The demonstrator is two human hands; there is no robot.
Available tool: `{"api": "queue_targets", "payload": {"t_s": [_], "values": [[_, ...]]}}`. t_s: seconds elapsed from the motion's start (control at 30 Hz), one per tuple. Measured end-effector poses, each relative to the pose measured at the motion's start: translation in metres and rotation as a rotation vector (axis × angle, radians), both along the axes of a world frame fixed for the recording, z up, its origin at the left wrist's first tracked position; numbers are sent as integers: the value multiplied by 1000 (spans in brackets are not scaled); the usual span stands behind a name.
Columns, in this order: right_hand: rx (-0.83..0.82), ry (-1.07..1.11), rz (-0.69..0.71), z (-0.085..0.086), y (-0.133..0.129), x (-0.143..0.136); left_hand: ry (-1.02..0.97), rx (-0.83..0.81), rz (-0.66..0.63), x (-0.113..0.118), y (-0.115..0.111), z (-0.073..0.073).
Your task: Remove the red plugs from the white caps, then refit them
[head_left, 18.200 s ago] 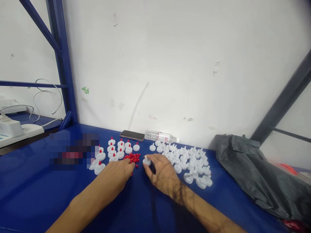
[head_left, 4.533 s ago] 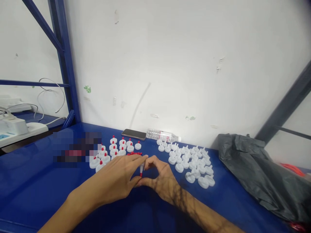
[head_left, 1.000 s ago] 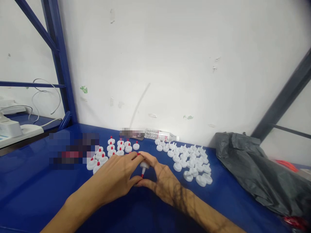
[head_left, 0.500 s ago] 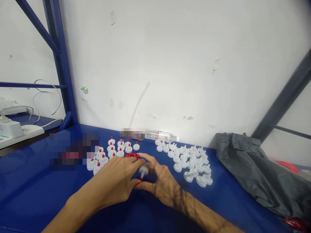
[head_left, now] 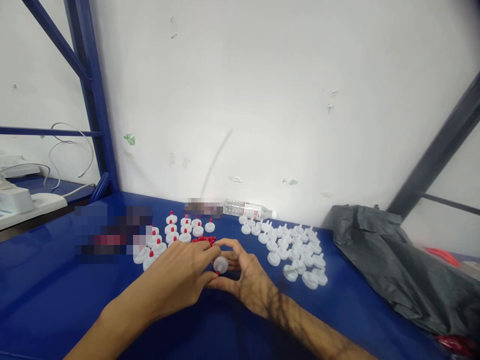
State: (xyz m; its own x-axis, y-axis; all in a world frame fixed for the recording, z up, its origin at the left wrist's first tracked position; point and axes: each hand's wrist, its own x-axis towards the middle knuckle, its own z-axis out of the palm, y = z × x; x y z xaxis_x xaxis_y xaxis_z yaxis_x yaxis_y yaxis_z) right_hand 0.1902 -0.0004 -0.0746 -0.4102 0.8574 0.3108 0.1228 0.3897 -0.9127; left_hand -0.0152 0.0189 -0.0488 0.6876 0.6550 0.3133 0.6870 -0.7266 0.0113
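Observation:
Between my two hands is a white nozzle cap (head_left: 221,264) with a red tip (head_left: 217,273), its spout angled down toward me. My left hand (head_left: 186,272) is closed, thumb and fingers at the cap's left side by the tip. From the right, my right hand (head_left: 252,278) is closed round the same cap, its thumb meeting the left thumb near the red tip. Just behind my fingers lies a pile of small red tips (head_left: 206,240). To the left stand several white caps with red tips (head_left: 185,235), partly hidden by my left hand.
Many white caps without red tips (head_left: 296,245) spread over the blue table (head_left: 56,300) at the right. A clear plastic bottle (head_left: 247,209) lies along the wall. A dark grey plastic bag (head_left: 378,260) covers the right side. Blurred patches hide things at the left.
The cap has turned between my fingers; its round base now faces me more and its spout looks shorter. Both hands stay in nearly the same place.

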Motion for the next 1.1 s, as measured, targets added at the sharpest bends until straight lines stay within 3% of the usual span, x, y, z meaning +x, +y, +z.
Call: {"api": "queue_targets", "payload": {"t_s": [0.17,0.37,0.57,0.7,0.87,1.1], "values": [[82,-181,-42,1,2,4,79,66,-16,4,4,-2],[315,-546,-213,-2,2,5,89,79,11,5,9,-4],[342,-561,-407,-15,18,15,123,-3,123,3,5,4],[346,-503,-568,-10,19,18,136,-52,170,3,4,6],[308,-597,-464,1,3,8,154,-87,208,3,4,6],[558,-758,-602,-6,18,21,232,-171,343,0,6,0]]}}
